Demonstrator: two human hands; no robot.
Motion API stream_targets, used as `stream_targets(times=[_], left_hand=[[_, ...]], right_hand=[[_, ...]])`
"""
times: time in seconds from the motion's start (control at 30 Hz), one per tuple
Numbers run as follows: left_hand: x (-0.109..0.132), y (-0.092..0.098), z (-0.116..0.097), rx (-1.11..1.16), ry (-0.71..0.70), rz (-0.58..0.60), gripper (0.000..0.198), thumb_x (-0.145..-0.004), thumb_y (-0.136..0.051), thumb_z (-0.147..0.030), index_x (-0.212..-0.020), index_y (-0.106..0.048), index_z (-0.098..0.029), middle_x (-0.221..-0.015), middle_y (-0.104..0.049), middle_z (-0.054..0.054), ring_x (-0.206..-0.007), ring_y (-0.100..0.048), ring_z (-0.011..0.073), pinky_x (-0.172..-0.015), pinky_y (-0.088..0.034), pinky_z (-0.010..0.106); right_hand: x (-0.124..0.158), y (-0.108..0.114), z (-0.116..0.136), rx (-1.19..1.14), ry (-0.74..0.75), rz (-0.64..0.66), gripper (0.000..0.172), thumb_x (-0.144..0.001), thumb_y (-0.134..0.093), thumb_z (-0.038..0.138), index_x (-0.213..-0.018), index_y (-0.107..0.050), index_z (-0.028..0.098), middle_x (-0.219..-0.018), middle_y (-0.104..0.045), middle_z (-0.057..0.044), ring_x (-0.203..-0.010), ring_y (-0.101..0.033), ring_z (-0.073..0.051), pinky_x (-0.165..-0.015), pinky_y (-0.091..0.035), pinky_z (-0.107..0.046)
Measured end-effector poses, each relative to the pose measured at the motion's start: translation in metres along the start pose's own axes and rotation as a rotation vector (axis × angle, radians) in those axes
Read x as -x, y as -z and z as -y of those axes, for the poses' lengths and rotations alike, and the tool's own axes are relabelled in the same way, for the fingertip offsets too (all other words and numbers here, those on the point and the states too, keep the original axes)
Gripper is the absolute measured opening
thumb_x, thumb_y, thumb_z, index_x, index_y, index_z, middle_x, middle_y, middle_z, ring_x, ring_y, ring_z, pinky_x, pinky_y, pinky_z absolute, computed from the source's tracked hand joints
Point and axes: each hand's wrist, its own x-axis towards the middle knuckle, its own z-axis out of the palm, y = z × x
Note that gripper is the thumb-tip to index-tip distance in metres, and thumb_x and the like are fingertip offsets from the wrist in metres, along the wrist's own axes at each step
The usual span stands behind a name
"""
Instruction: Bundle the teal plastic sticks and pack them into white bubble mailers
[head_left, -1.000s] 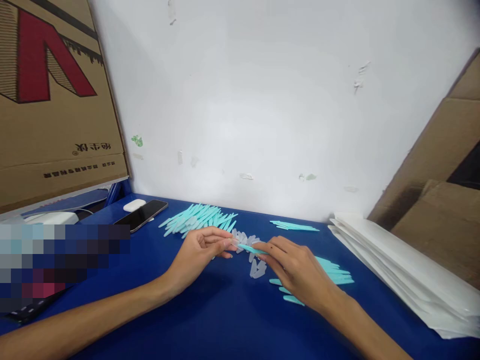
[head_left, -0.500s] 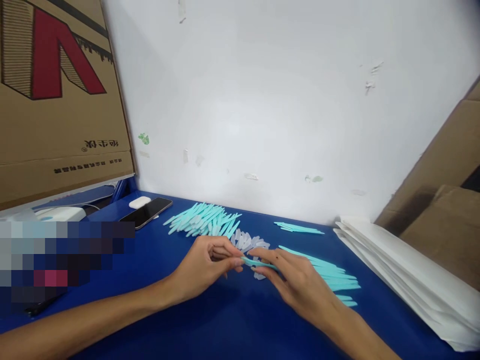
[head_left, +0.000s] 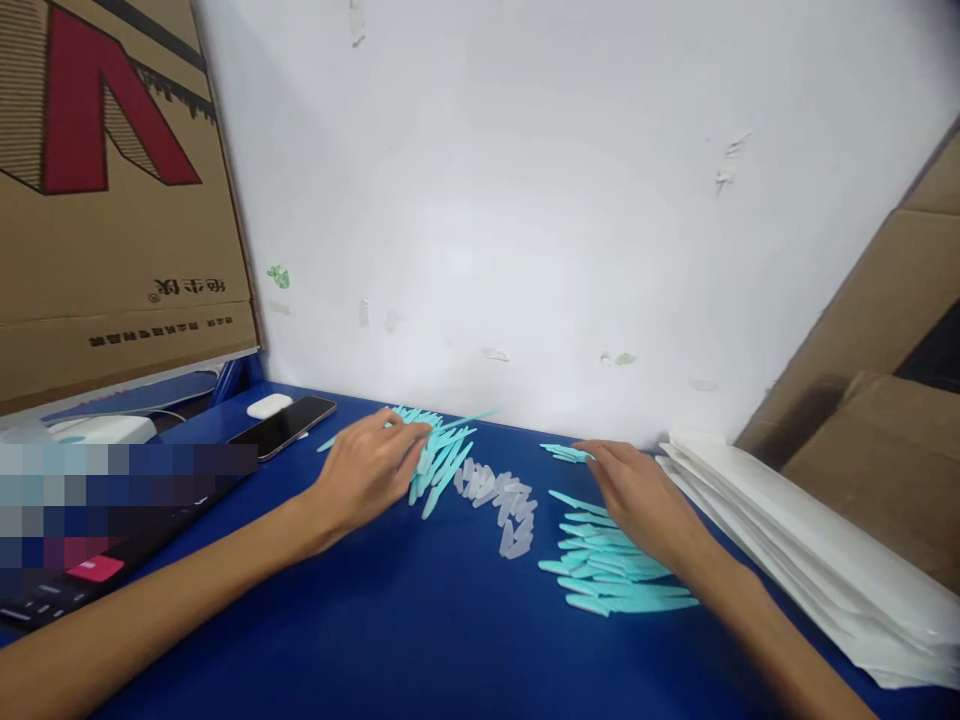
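Observation:
My left hand (head_left: 375,462) is at the left pile of slim teal eyebrow razors (head_left: 448,470), with its fingers pinched together. One razor (head_left: 472,418) sticks out from its fingertips to the right, slightly blurred. My right hand (head_left: 634,490) is over on the right, its closed fingertips on a small far group of teal razors (head_left: 564,453); the fingers partly hide what they pinch. Below that hand lies a larger spread of teal razors (head_left: 607,565), partly covered by the wrist. Between the hands is a loose curve of small translucent caps (head_left: 487,487).
A phone (head_left: 289,425) and a white earbud case (head_left: 268,406) lie at the back left of the blue table (head_left: 420,630). A black keyboard (head_left: 150,545) is partly blurred out. White sheets or bags (head_left: 810,560) are stacked at right. A white wall (head_left: 480,200) and cardboard boxes (head_left: 127,240) surround the table.
My hands have parted from the teal razor they held together in the middle. The left moved back left to the pile, the right moved to the far right group.

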Motion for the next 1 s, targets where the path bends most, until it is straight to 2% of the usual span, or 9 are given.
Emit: stream_targets(times=[0.13, 0.23, 0.33, 0.43, 0.57, 0.67, 0.77, 0.87, 1.0], left_hand=[[-0.006, 0.002, 0.019, -0.286, 0.189, 0.216, 0.029, -0.096, -0.045, -0.024, -0.099, -0.073, -0.017, -0.070, -0.067, 0.010, -0.072, -0.064, 0.0272, -0.049, -0.035, 0.027], [-0.008, 0.005, 0.020, -0.360, 0.255, 0.381, 0.032, -0.095, -0.041, -0.021, -0.085, -0.072, -0.016, -0.069, -0.064, 0.012, -0.072, -0.064, 0.0293, -0.048, -0.032, 0.027], [-0.008, 0.006, 0.015, -0.366, 0.265, 0.485, 0.035, -0.094, -0.039, -0.017, -0.076, -0.068, -0.015, -0.067, -0.062, 0.013, -0.071, -0.063, 0.0298, -0.049, -0.034, 0.029], [-0.007, 0.006, 0.011, -0.359, 0.260, 0.524, 0.034, -0.094, -0.039, -0.017, -0.077, -0.068, -0.014, -0.069, -0.064, 0.013, -0.075, -0.063, 0.0304, -0.052, -0.038, 0.030], [-0.006, 0.006, 0.008, -0.342, 0.247, 0.454, 0.036, -0.098, -0.038, -0.023, -0.085, -0.070, -0.012, -0.083, -0.068, 0.015, -0.087, -0.061, 0.0326, -0.055, -0.046, 0.032], [-0.006, 0.006, 0.004, -0.261, 0.165, 0.348, 0.036, -0.099, -0.038, -0.025, -0.099, -0.071, -0.011, -0.102, -0.068, 0.017, -0.098, -0.057, 0.0328, -0.061, -0.052, 0.035], [-0.003, 0.006, -0.007, -0.090, -0.022, 0.295, 0.034, -0.100, -0.041, -0.026, -0.107, -0.071, -0.011, -0.114, -0.066, 0.017, -0.110, -0.054, 0.0318, -0.084, -0.054, 0.044], [0.002, 0.005, -0.023, 0.075, -0.184, 0.357, 0.032, -0.100, -0.044, -0.025, -0.122, -0.065, -0.015, -0.129, -0.061, 0.014, -0.125, -0.049, 0.0328, -0.100, -0.048, 0.049], [0.012, 0.001, -0.037, 0.207, -0.302, 0.468, 0.047, -0.100, -0.043, -0.026, -0.148, -0.042, -0.021, -0.153, -0.043, 0.010, -0.143, -0.034, 0.0336, -0.110, -0.041, 0.051]], right_hand=[[0.006, -0.025, -0.032, 0.091, -0.037, 0.175, 0.044, -0.102, -0.031, 0.019, -0.136, -0.056, 0.008, -0.132, -0.063, -0.018, -0.124, -0.059, -0.032, -0.102, -0.048, -0.048], [0.008, -0.029, -0.032, 0.115, -0.042, 0.278, 0.047, -0.102, -0.028, 0.017, -0.140, -0.053, 0.007, -0.129, -0.065, -0.019, -0.119, -0.062, -0.032, -0.100, -0.049, -0.047], [0.006, -0.026, -0.024, 0.113, -0.046, 0.311, 0.047, -0.102, -0.028, 0.019, -0.140, -0.053, 0.010, -0.126, -0.067, -0.018, -0.114, -0.065, -0.032, -0.097, -0.050, -0.047], [0.005, -0.028, -0.022, 0.120, -0.062, 0.269, 0.046, -0.103, -0.029, 0.026, -0.139, -0.055, 0.012, -0.135, -0.062, -0.017, -0.122, -0.060, -0.032, -0.101, -0.047, -0.049], [0.007, -0.039, -0.028, 0.095, -0.113, 0.224, 0.054, -0.104, -0.030, 0.041, -0.150, -0.041, 0.015, -0.154, -0.043, -0.014, -0.143, -0.037, -0.031, -0.111, -0.039, -0.050], [0.009, -0.042, -0.032, 0.047, -0.135, 0.265, 0.056, -0.104, -0.028, 0.044, -0.152, -0.037, 0.017, -0.152, -0.046, -0.013, -0.141, -0.040, -0.029, -0.111, -0.039, -0.048], [0.007, -0.035, -0.031, 0.089, -0.090, 0.279, 0.049, -0.104, -0.030, 0.034, -0.146, -0.046, 0.015, -0.139, -0.058, -0.015, -0.126, -0.057, -0.029, -0.103, -0.045, -0.046], [0.002, -0.026, -0.026, 0.197, -0.036, 0.280, 0.042, -0.101, -0.036, 0.021, -0.138, -0.054, 0.017, -0.121, -0.069, -0.014, -0.108, -0.066, -0.029, -0.091, -0.048, -0.043], [-0.003, -0.018, -0.016, 0.318, -0.018, 0.296, 0.043, -0.096, -0.040, 0.009, -0.133, -0.058, 0.023, -0.103, -0.074, -0.009, -0.090, -0.071, -0.028, -0.080, -0.048, -0.038]])
